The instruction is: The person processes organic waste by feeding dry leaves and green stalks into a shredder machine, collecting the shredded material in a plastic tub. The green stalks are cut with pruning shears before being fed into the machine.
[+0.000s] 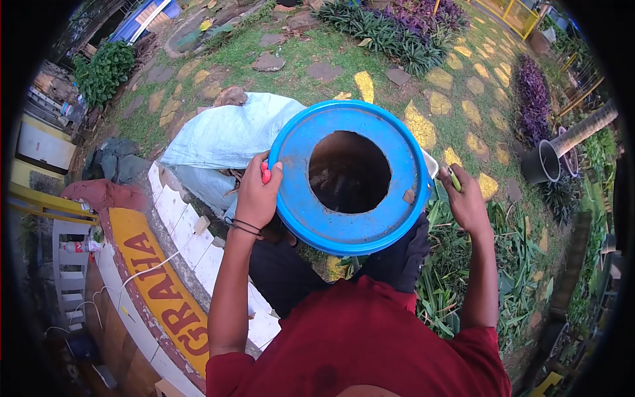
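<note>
A blue plastic drum (294, 192) stands upright between my knees, seen from above. Its blue lid has a large round hole with a dark, brownish inside. My left hand (258, 188) is closed at the left side of the lid rim, with a small red piece (266, 173) showing between thumb and fingers. Off the right side of the rim, my right hand (465, 198) is closed round a thin green handle (454, 179); what the handle belongs to is hidden. A white edge (430, 163) shows between that hand and the drum.
A pale blue woven sack (228, 135) lies behind the drum to the left. Cut green leaves (463, 271) cover the ground at right. White tiles (182, 218) edge a yellow sign (159, 284) at left, with a white cable (155, 264) across it. Yellow stepping stones (419, 126) dot the grass.
</note>
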### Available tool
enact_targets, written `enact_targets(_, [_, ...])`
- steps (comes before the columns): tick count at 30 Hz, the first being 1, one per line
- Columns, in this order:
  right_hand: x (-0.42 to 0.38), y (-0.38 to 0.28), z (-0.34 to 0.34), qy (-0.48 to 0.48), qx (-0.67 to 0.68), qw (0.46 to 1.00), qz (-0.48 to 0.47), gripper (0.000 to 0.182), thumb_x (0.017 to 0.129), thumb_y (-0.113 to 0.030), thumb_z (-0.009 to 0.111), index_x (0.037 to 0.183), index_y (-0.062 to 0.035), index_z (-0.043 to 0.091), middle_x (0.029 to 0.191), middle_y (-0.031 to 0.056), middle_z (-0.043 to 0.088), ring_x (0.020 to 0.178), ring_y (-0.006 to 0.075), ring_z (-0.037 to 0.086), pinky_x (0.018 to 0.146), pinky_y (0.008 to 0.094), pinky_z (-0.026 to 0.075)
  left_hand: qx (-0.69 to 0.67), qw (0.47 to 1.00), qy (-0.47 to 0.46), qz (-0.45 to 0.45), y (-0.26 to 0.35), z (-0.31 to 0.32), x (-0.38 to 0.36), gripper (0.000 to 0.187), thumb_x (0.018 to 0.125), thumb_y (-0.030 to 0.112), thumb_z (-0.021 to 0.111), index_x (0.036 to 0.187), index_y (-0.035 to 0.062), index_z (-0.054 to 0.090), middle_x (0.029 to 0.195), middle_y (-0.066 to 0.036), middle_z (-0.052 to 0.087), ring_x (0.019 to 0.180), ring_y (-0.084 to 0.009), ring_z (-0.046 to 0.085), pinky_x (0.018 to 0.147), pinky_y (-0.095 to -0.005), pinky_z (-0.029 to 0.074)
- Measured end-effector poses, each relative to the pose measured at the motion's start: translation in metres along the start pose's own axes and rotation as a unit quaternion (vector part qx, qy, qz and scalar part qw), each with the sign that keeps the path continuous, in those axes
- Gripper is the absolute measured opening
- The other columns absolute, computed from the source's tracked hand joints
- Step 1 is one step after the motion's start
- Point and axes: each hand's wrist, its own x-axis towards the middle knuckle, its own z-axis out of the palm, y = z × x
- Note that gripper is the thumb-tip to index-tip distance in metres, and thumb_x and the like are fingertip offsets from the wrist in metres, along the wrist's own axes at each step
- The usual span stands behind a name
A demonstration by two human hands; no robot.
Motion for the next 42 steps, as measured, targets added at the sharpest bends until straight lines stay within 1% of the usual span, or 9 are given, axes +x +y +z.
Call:
enact_targets(9, [0.002,-0.004,0.0,-0.023,-0.007,1.0,0.018,0.04,0.099,-0.033,0.06,0.112,0.005,0.062,0.092,0.0276,0.066,0.096,0.0478,0.063,0.083,0.0476,0.049,-0.007,1.0,-0.001,-0.009,-0.002,0.001,0.0,0.038,0.098,0.026,0.06,0.12,-0.0059,0.057,0.107,-0.024,0.064,0.099,-0.0359,0.062,0.09,-0.0411,0.047])
enact_targets(15, [0.003,-0.015,0.001,-0.072,0.001,0.993,0.097,0.045,0.099,-0.04,0.058,0.109,0.0039,0.064,0.088,0.0294,0.066,0.09,0.047,0.065,0.081,0.0483,0.049,-0.016,1.0,-0.013,-0.013,-0.003,0.002,-0.001,0.038,0.099,0.026,0.058,0.12,-0.0062,0.056,0.105,-0.023,0.064,0.096,-0.0333,0.062,0.089,-0.0398,0.047])
enact_targets(17, [0.005,-0.01,0.004,-0.094,-0.005,0.994,0.061,0.045,0.099,-0.04,0.057,0.106,0.0041,0.065,0.087,0.0283,0.067,0.088,0.0466,0.065,0.079,0.0499,0.049,-0.049,0.999,-0.012,-0.02,-0.012,0.005,0.001,0.038,0.1,0.026,0.057,0.12,-0.0057,0.056,0.104,-0.02,0.064,0.093,-0.0295,0.062,0.089,-0.0379,0.047])
enact_targets(19, [0.006,0.008,0.017,-0.046,-0.007,0.999,-0.019,0.048,0.098,-0.043,0.058,0.101,0.0049,0.065,0.085,0.029,0.067,0.085,0.0469,0.065,0.078,0.0519,0.049,-0.079,0.996,-0.021,-0.036,-0.013,0.007,0.001,0.037,0.101,0.026,0.056,0.121,-0.0048,0.056,0.104,-0.018,0.064,0.092,-0.0251,0.061,0.088,-0.0365,0.048])
enact_targets(25, [0.014,0.005,0.021,-0.079,-0.056,0.995,0.015,0.057,0.097,-0.052,0.057,0.091,0.0043,0.064,0.081,0.0275,0.065,0.081,0.0433,0.065,0.073,0.0492,0.049,-0.059,0.997,-0.029,-0.033,-0.002,0.005,0.0,0.036,0.102,0.026,0.055,0.123,-0.0029,0.055,0.103,-0.016,0.065,0.091,-0.0221,0.06,0.085,-0.0359,0.049])
enact_targets(28, [0.016,0.005,0.027,-0.053,-0.054,0.997,0.014,0.059,0.095,-0.054,0.059,0.084,0.0036,0.066,0.076,0.0264,0.064,0.078,0.0427,0.065,0.071,0.0491,0.049,-0.027,0.998,-0.024,-0.047,-0.003,0.003,-0.002,0.036,0.102,0.028,0.055,0.122,-0.0022,0.055,0.101,-0.018,0.065,0.09,-0.0262,0.062,0.084,-0.0381,0.049])
enact_targets(33, [0.018,0.002,0.028,-0.06,-0.055,0.997,0.013,0.059,0.093,-0.054,0.061,0.086,0.0042,0.067,0.079,0.0264,0.065,0.078,0.0425,0.065,0.072,0.0476,0.05,0.058,0.998,-0.011,-0.029,-0.003,0.002,0.0,0.034,0.1,0.029,0.056,0.114,-0.0022,0.055,0.094,-0.027,0.066,0.088,-0.0439,0.064,0.079,-0.0478,0.048])
enact_targets(38, [0.024,0.002,0.034,-0.022,-0.066,0.997,0.026,0.058,0.089,-0.053,0.064,0.091,0.0049,0.07,0.078,0.0277,0.066,0.073,0.042,0.067,0.07,0.0486,0.052,0.066,0.997,0.0,-0.046,0.002,-0.001,0.001,0.036,0.098,0.032,0.06,0.109,-0.0015,0.055,0.087,-0.026,0.066,0.082,-0.0437,0.065,0.073,-0.0491,0.049])
enact_targets(42, [0.023,-0.014,0.027,-0.03,-0.072,0.996,0.045,0.055,0.09,-0.052,0.064,0.092,0.0027,0.07,0.072,0.0231,0.063,0.072,0.038,0.065,0.069,0.046,0.049,0.049,0.996,-0.01,-0.075,0.006,-0.004,-0.002,0.038,0.096,0.034,0.062,0.108,-0.0021,0.054,0.086,-0.027,0.065,0.082,-0.0448,0.064,0.073,-0.0494,0.049])
